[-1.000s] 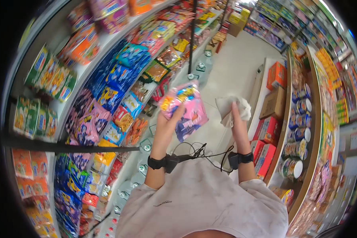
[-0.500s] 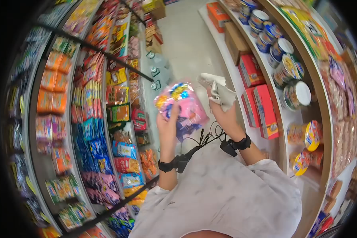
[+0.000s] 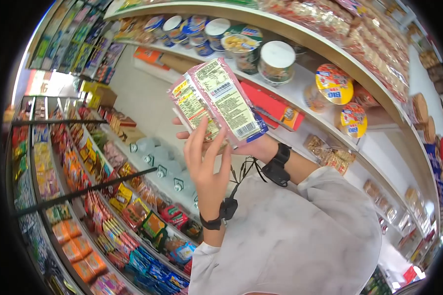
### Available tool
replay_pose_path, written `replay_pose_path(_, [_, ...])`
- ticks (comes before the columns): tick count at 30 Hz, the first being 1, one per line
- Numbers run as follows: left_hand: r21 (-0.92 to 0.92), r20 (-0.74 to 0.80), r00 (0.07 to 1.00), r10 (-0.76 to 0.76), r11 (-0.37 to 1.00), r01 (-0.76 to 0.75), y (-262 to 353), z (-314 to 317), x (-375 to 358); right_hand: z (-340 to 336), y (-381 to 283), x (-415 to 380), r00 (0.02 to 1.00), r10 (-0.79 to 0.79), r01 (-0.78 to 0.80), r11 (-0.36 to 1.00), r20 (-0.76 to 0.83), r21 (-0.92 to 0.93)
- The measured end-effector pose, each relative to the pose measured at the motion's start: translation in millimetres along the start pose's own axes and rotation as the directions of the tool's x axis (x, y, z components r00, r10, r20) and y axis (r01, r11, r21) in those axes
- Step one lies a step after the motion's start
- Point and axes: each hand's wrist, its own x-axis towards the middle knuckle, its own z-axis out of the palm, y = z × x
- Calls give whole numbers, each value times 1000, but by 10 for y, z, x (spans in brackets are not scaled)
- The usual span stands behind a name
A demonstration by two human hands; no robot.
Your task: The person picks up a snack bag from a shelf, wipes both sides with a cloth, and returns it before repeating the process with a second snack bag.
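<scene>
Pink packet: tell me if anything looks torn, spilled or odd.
Nothing stands out: the visible side of the pink packet shows no clear tear or spill. The left hand covers part of it; its far side is hidden.

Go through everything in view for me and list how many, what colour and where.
Flat plastic packet with printed panels: one, pink and pale yellow, at the hands
Round white-lidded tubs: several, mixed, right-hand shelf
Round film-lidded cups: two, yellow and orange, same shelf
Flat cardboard box: at least one, red, behind the packet
Plastic jugs: at least four, clear with green handles, floor level
Wrapped packs: several, orange, lower left
Long bars: two, black, across the left racks
Other packaged goods: too many to count, mixed, shelves
Wrist straps: two, black, on wrists
Shirt: one, greyish white, on the wearer
Left hand: one, bare, fingers over the packet's front
Right hand: one, bare, mostly hidden behind the packet
</scene>
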Motion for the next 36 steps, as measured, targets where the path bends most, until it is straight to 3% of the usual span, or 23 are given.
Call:
replay_pose_path(3, [-72, 18, 1000, 24, 997, -23, 37, 89, 95, 9, -102, -72, 998, -67, 67, 993, 1, -93])
replay_pose_path(6, [-54, 29, 998, 64, 997, -62, 53, 156, 142, -32, -146, -124, 996, -86, 86, 996, 7, -36])
replay_pose_path(9, [-237, 29, 999, -31, 971, 37, 84, 227, 142, -4, -207, -168, 995, -99, 99, 993, 3, -59])
replay_pose_path(12, [-283, 51, 996, -75, 955, 86, 74, 228, 121, -53, -232, -184, 994, -99, 98, 995, 40, 34])
replay_pose_path(17, [-425, 53, 988, -147, 892, 155, 117, 155, 23, -89, -202, -197, 992, -78, 78, 997, 95, 10])
replay_pose_path(21, [-441, 48, 992, -113, 889, 123, 67, 84, -71, -31, -135, -159, 1000, -14, 15, 1000, -23, 25])
replay_pose_path(24, [-455, 57, 987, -150, 876, 159, 83, 28, -136, 17, -147, -174, 991, -7, -6, 995, 134, 96])
replay_pose_path(25, [-508, -6, 989, -146, 852, 123, 105, 31, -116, -84, -106, -203, 996, -57, 74, 953, 67, -292])
replay_pose_path(26, [-556, -70, 987, -148, 827, 84, 135, 36, -69, -152, -50, -202, 991, -127, 115, 761, 27, -639])
replay_pose_path(27, [-572, -91, 974, -209, 811, 121, 121, 25, -73, -210, -21, -222, 978, -202, 147, 531, 44, -835])
replay_pose_path(28, [-589, -111, 956, -270, 793, 155, 109, 13, -80, -247, 5, -238, 959, -276, 132, 253, 60, -958])
replay_pose_path(30, [-561, -66, 863, -500, 734, 383, -67, -51, -217, 180, -42, -184, 905, -385, 132, -150, 181, -980])
replay_pose_path(31, [-624, -67, 766, -640, 626, 468, -191, -60, -208, 250, -39, -127, 934, -335, 92, -114, 125, -989])
replay_pose_path(34, [-910, -49, 585, -809, 278, 308, -270, -270, -128, 256, 110, -101, 929, -369, 79, 292, -36, -953])
replay_pose_path(36, [-925, -47, 574, -818, 253, 285, -333, -381, -168, 330, 52, -125, 950, -165, -182, 400, -266, -898])
